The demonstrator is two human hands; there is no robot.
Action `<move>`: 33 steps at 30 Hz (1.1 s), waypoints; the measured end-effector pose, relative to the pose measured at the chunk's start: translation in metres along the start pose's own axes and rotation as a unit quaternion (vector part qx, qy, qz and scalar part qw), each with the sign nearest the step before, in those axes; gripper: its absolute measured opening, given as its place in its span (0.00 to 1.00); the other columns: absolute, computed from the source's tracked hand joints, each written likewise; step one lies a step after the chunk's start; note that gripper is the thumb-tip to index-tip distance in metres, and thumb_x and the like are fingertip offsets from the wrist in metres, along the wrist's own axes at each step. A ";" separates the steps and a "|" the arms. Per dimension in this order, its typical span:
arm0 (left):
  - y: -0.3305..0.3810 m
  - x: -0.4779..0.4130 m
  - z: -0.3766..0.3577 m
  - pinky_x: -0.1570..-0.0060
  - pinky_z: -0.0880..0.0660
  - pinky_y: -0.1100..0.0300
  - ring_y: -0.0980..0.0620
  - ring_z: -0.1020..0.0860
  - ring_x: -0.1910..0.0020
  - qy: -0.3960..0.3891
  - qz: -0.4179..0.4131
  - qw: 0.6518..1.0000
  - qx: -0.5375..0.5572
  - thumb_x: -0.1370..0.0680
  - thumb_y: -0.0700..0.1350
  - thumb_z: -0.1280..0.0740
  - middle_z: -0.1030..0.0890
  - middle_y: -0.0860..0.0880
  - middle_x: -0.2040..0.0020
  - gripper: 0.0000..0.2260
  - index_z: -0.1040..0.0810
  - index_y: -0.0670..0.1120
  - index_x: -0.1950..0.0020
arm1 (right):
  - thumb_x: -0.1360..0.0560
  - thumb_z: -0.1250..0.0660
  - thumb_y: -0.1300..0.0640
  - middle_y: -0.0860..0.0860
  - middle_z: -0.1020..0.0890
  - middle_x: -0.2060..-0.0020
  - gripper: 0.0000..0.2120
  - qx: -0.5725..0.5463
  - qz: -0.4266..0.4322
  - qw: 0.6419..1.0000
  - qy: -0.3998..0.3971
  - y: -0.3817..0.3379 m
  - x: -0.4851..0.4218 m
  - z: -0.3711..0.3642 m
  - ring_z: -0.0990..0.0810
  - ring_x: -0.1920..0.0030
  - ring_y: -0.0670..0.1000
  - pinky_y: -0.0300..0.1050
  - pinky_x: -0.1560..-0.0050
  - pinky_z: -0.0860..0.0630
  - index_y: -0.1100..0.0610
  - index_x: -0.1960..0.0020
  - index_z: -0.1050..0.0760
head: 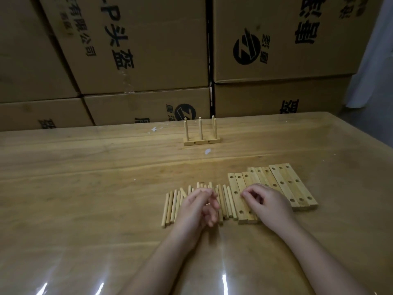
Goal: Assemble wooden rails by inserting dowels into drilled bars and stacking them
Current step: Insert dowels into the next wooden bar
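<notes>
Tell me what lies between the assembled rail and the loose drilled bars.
Head view: only bare tabletop, marked by a small white spot, separates the assembled rail from the drilled bars.

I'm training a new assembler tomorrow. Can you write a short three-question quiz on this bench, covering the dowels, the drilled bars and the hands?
1. True or false: the far bar holds three upright dowels.
2. Which hand is over the loose dowels? A: left. B: right.
3. Fill in: the drilled bars lie flat to the ___ of the loose dowels.

Key:
1. True.
2. A, the left hand.
3. Right.
</notes>
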State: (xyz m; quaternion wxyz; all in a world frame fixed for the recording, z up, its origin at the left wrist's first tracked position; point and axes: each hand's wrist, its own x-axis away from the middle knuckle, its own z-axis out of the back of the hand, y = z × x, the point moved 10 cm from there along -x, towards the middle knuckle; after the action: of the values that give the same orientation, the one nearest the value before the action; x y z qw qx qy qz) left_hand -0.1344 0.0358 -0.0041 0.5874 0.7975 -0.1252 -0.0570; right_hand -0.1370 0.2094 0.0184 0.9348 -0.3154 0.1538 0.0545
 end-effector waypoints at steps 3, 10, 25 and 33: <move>-0.002 0.002 -0.012 0.76 0.30 0.64 0.53 0.26 0.76 -0.038 0.017 0.999 -0.005 0.24 0.47 0.36 0.22 0.45 0.66 0.09 0.24 0.42 0.56 | 0.25 0.36 0.50 0.36 0.23 0.65 0.05 0.004 -0.005 1.000 0.005 0.000 0.000 0.000 0.26 0.66 0.38 0.32 0.70 0.35 0.41 0.59 0.24; -0.001 0.000 -0.012 0.74 0.27 0.63 0.52 0.25 0.74 -0.067 -0.001 0.998 -0.005 0.24 0.46 0.33 0.21 0.45 0.66 0.07 0.23 0.42 0.58 | 0.25 0.36 0.49 0.36 0.23 0.66 0.05 0.001 -0.011 1.000 0.001 -0.001 0.000 0.001 0.26 0.66 0.38 0.32 0.70 0.36 0.41 0.59 0.24; -0.003 -0.010 -0.007 0.75 0.29 0.63 0.53 0.27 0.76 -0.138 -0.018 0.988 0.070 0.28 0.47 0.28 0.23 0.45 0.68 0.07 0.22 0.47 0.64 | 0.27 0.34 0.56 0.53 0.27 0.42 0.12 0.136 -0.191 0.950 0.208 0.040 0.010 0.062 0.34 0.38 0.57 0.56 0.36 0.42 0.52 0.44 0.22; -0.006 -0.007 -0.021 0.74 0.28 0.64 0.53 0.26 0.75 -0.198 -0.003 0.978 0.069 0.29 0.49 0.27 0.23 0.46 0.68 0.09 0.23 0.46 0.64 | 0.24 0.40 0.48 0.55 0.30 0.33 0.24 0.115 -0.332 0.927 0.131 0.090 0.015 0.050 0.35 0.33 0.57 0.56 0.33 0.45 0.51 0.30 0.37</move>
State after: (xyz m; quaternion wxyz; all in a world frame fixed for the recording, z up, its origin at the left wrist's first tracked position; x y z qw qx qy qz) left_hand -0.1350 0.0588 -0.0036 0.4943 0.8096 -0.2403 -0.2063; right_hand -0.1276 0.3111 -0.0003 0.9008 -0.2429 0.1672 -0.3188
